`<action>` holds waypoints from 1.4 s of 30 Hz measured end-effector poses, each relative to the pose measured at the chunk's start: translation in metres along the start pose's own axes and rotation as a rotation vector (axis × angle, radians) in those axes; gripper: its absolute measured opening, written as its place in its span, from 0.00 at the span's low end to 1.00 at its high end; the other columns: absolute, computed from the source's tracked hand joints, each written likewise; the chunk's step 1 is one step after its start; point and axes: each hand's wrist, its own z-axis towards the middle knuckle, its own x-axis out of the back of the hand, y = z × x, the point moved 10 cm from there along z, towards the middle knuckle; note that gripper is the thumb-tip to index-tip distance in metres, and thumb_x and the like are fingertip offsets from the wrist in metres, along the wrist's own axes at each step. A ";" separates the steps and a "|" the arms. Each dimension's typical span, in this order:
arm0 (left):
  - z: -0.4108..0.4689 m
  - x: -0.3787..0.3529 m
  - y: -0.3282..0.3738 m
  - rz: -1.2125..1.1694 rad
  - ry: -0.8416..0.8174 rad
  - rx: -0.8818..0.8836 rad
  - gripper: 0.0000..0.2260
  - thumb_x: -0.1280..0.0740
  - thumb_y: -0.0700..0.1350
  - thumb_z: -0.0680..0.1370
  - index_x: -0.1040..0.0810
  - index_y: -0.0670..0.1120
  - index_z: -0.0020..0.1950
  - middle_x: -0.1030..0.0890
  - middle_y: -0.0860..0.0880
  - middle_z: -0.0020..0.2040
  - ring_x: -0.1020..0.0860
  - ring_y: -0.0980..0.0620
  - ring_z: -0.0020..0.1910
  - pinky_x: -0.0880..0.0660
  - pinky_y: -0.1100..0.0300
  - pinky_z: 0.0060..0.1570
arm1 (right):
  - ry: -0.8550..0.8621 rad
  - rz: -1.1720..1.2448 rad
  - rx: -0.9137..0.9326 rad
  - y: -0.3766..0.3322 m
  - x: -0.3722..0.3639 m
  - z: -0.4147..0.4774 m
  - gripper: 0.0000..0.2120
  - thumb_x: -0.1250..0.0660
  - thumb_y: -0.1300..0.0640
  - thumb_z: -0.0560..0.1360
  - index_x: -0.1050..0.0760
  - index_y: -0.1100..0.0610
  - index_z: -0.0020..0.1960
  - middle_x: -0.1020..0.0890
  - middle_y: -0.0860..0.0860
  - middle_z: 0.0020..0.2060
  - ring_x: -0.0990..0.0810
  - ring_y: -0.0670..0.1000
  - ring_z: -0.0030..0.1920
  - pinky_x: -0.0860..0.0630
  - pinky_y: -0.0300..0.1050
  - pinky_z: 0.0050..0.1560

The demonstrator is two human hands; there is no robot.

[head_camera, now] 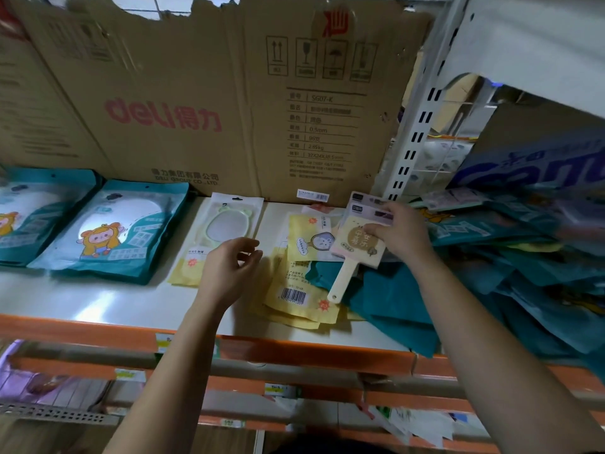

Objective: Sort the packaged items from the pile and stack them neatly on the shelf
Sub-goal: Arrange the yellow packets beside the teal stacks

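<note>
Looking down at the bay, I take the flattened cardboard carton [229,103] standing along the back edge as the biggest thing here, and the white shelf [82,306] in front of it as the surface I am working on. At the shelf's right end lies the unsorted pile [523,257], a slumped heap of teal pouches that spills over the front edge. Toward the left end, two teal cartoon packs [108,231] lie flat side by side, already sorted by my reckoning. Near the middle sit loose yellow sleeves [294,296], overlapping and askew, with a clear-fronted mirror pack [229,224] just beside them toward the back. My right hand [404,231] grips a paddle-shaped hand mirror [355,247] by its head, thumb across the face, with some pinkish cards behind it that I cannot separate; its handle [340,283] hangs down over the yellow sleeves. My left hand [226,270] hovers above the mirror pack with fingers loosely curled and nothing in them. I judge these packs light, thin and slick in their film, and the glass breakable, so I would pinch each by the stiff card edges, not the handle, and lay it flat.
</note>
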 end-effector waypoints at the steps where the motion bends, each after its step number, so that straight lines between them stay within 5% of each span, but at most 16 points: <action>1: -0.001 -0.001 0.000 -0.006 0.002 0.002 0.10 0.31 0.43 0.78 0.18 0.44 0.58 0.17 0.49 0.52 0.22 0.57 0.43 0.31 0.73 0.40 | 0.005 -0.011 0.009 0.000 -0.001 0.000 0.22 0.24 0.60 0.71 0.24 0.60 0.62 0.19 0.55 0.58 0.22 0.53 0.56 0.33 0.38 0.47; 10: -0.009 -0.002 0.002 -0.009 0.003 -0.006 0.09 0.32 0.43 0.79 0.19 0.44 0.59 0.19 0.53 0.50 0.23 0.61 0.42 0.31 0.73 0.40 | 0.054 -0.203 0.113 -0.002 -0.007 -0.003 0.22 0.27 0.59 0.73 0.28 0.60 0.65 0.27 0.58 0.62 0.28 0.59 0.63 0.31 0.50 0.62; 16: -0.013 -0.002 0.001 -0.018 -0.001 -0.006 0.10 0.32 0.44 0.79 0.19 0.45 0.59 0.19 0.53 0.51 0.24 0.62 0.43 0.31 0.74 0.40 | 0.132 -0.239 0.199 -0.014 -0.003 -0.014 0.21 0.28 0.60 0.73 0.27 0.59 0.64 0.28 0.57 0.63 0.31 0.58 0.65 0.33 0.49 0.66; 21: -0.015 -0.004 0.002 -0.045 -0.013 -0.005 0.10 0.32 0.43 0.79 0.19 0.45 0.59 0.18 0.52 0.51 0.23 0.60 0.44 0.30 0.72 0.41 | 0.161 -0.081 0.290 -0.029 0.006 -0.036 0.14 0.32 0.62 0.75 0.23 0.58 0.60 0.24 0.54 0.59 0.26 0.51 0.59 0.33 0.38 0.56; 27: -0.013 -0.011 0.007 -0.010 -0.018 0.012 0.11 0.33 0.44 0.79 0.19 0.44 0.60 0.17 0.48 0.52 0.21 0.55 0.44 0.29 0.65 0.39 | 0.104 0.172 0.174 -0.022 0.001 -0.058 0.06 0.32 0.60 0.77 0.22 0.51 0.52 0.21 0.43 0.45 0.23 0.39 0.44 0.29 0.28 0.43; 33: 0.000 -0.030 0.009 0.173 -0.098 0.087 0.16 0.33 0.46 0.79 0.23 0.41 0.64 0.17 0.45 0.54 0.20 0.47 0.51 0.27 0.58 0.46 | 0.067 0.252 0.185 -0.021 -0.014 -0.071 0.06 0.32 0.61 0.77 0.20 0.56 0.53 0.18 0.46 0.48 0.22 0.38 0.47 0.28 0.25 0.46; 38: 0.007 -0.041 0.004 0.194 -0.226 0.200 0.11 0.32 0.47 0.79 0.18 0.41 0.54 0.17 0.43 0.49 0.21 0.45 0.46 0.26 0.57 0.41 | 0.052 0.308 0.158 -0.012 -0.017 -0.073 0.07 0.32 0.61 0.77 0.20 0.54 0.53 0.18 0.44 0.50 0.21 0.39 0.50 0.26 0.31 0.51; 42: 0.005 -0.030 0.009 -0.074 -0.211 0.245 0.06 0.35 0.45 0.79 0.21 0.44 0.48 0.20 0.47 0.43 0.22 0.46 0.44 0.26 0.55 0.40 | 0.056 0.344 0.142 -0.008 -0.014 -0.072 0.07 0.32 0.61 0.77 0.20 0.52 0.51 0.18 0.43 0.49 0.20 0.44 0.50 0.22 0.40 0.53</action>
